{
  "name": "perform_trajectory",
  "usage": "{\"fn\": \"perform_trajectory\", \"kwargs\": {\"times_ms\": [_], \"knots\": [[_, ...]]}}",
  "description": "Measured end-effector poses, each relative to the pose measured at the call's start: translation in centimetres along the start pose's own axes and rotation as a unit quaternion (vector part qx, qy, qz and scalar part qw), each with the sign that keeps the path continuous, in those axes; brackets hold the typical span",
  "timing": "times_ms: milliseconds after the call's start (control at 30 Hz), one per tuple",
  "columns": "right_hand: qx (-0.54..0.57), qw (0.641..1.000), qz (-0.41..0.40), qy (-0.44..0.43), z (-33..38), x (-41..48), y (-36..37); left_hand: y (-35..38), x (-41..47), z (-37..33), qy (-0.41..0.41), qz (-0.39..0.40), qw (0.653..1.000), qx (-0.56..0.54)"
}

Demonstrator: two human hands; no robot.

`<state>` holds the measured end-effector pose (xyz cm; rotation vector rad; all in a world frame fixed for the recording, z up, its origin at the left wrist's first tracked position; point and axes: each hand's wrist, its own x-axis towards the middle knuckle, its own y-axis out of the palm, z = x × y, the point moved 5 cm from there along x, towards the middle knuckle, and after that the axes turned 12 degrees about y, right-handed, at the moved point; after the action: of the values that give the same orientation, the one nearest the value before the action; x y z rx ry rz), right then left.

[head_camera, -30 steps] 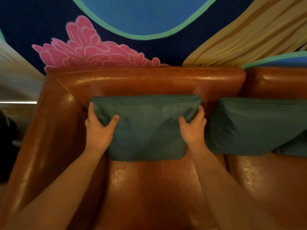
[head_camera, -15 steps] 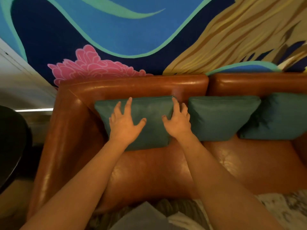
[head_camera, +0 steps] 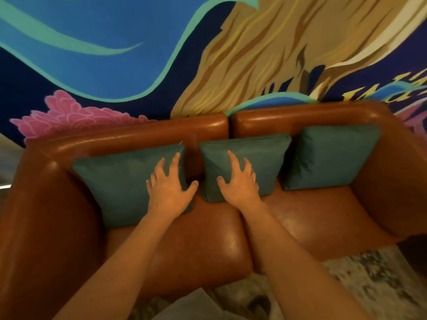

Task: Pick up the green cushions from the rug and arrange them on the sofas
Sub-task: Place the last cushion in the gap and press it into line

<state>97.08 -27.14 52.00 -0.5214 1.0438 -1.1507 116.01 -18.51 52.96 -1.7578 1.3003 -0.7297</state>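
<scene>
Three green cushions lean upright against the back of a brown leather sofa [head_camera: 196,245]. The left cushion [head_camera: 120,183] stands by the left armrest, the middle cushion [head_camera: 261,158] near the seam of the backrest, the right cushion [head_camera: 330,155] by the right armrest. My left hand [head_camera: 169,190] is open with fingers spread over the right edge of the left cushion. Over the lower left part of the middle cushion my right hand [head_camera: 240,183] is spread open too. Neither hand grips anything.
A painted mural wall [head_camera: 138,65] rises right behind the sofa. A pale patterned rug [head_camera: 360,285] lies in front of the sofa at the lower right. A grey fabric shape [head_camera: 191,306] shows at the bottom edge.
Both hands let go of the left cushion's sides and now lie open. My right hand moved over to the middle cushion. The view pulled back and shows the whole sofa.
</scene>
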Motion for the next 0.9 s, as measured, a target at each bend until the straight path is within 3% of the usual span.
{"fn": "perform_trajectory", "kwargs": {"times_ms": [300,633,900], "knots": [[-0.035,0.999,-0.007,0.014,-12.9,3.9,-11.1,4.6,-0.5,-11.1,0.009,-0.016,1.000,0.024],[-0.067,0.997,0.023,-0.002,-12.1,9.9,-10.3,8.0,2.6,-11.6,-0.015,-0.004,0.999,0.034],[-0.094,0.994,0.060,-0.012,-10.0,15.6,-6.8,10.5,9.9,-9.4,-0.005,0.032,0.998,0.058]]}}
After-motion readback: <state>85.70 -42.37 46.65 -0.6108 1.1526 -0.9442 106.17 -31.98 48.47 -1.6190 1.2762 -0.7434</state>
